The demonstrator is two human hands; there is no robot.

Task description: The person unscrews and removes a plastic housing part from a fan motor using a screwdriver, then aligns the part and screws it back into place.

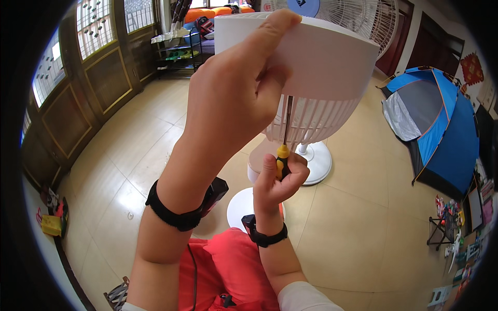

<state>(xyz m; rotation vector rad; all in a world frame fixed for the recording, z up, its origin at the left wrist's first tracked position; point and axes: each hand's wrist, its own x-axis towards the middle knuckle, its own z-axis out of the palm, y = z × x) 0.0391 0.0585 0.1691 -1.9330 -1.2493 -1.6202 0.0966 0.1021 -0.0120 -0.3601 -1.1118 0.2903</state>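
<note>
A white plastic housing (327,59) with a slatted lower part (332,116), perhaps the head of a fan, fills the upper middle. My left hand (233,85) grips it from the near side, thumb along its top edge and the other fingers bent against its face. Below, my right hand (282,184) is closed round the yellow-and-black handle of a screwdriver (282,151). The screwdriver's metal shaft points upward in front of the slats, its upper end at the lower rim of the solid part. Whether the tip sits in a screw cannot be made out.
Behind the housing stands a fan with a wire grille (358,20) and a white round base (319,163). A white disc (239,210) lies near my red-clothed knees. A blue tent (451,135) stands at right, a shoe rack (176,54) at far left, beside dark panelled doors (106,62).
</note>
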